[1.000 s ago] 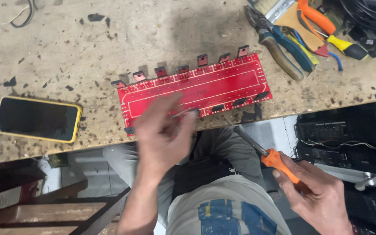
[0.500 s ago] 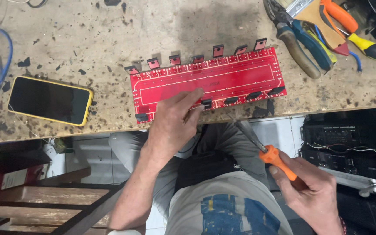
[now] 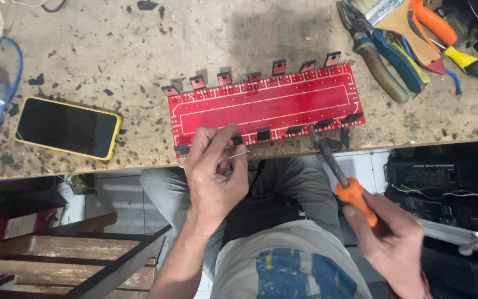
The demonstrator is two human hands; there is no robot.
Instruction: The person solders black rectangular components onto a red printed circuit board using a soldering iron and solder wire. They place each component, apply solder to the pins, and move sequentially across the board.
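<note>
The circuit board point(image 3: 266, 108), long, thin and red, lies flat at the near edge of the workbench point(image 3: 139, 50); its long axis runs left to right, the right end tilted a little toward the far side; small black parts stand along both long edges, the far row with red tabs, the near row hanging just over the bench edge. The left hand point(image 3: 214, 174) sits at the board's near-left part, fingers curled together and pinching a thin wire point(image 3: 239, 154) whose free end points right, thumb and fingertips touching the near edge of the board. The right hand point(image 3: 391, 243) is closed round the orange handle of a soldering iron point(image 3: 338, 166); the iron's long axis runs from near right to far left, its dark tip pointing at the board's near edge, right of centre, close to one of the black parts; whether the tip touches cannot be told. Below the hands are the person's lap, grey trousers and a pale shirt with a blue patch. To the left on the bench lies a phone point(image 3: 67, 127) in a yellow case, screen dark, well apart from the board; farther left a blue cable point(image 3: 12, 72) loops. At the far right corner lie pliers point(image 3: 380, 52) with dark and blue handles, and beside them a screwdriver point(image 3: 460, 52) with a yellow and orange grip. A wooden stool point(image 3: 56, 254) stands near left, under the bench.
</note>
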